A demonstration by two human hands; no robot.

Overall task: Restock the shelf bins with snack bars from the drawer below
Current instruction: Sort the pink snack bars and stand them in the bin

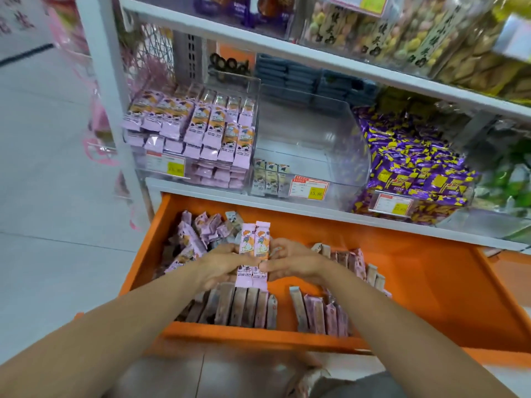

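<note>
1. Above the open orange drawer, a pair of pink snack bars stands upright, side by side, pressed between both hands.
2. The left hand curls its fingers round the pair's left edge, and the right hand pinches the right edge. Both grips are narrow and closed on the wrappers at mid-length, with the crimped top ends standing free above the fingers.
3. By their look, the bars are light and wrapped in thin glossy film, so one may slide against the other. The filling is probably firm enough to keep each bar straight, but it could snap or crush under a hard squeeze. Gripping across the long sides at the middle seems the surest hold, while the crimped ends would give a poor one.
4. Below the hands, more bars stand on edge in a front row, with a second row to the right and a loose heap at the drawer's back left.
5. On the shelf above, the left clear bin is packed with matching pink bars. The middle clear bin holds only a few cream-coloured bars at its front, beside a price tag. Purple packets fill the bin on the right.
</note>
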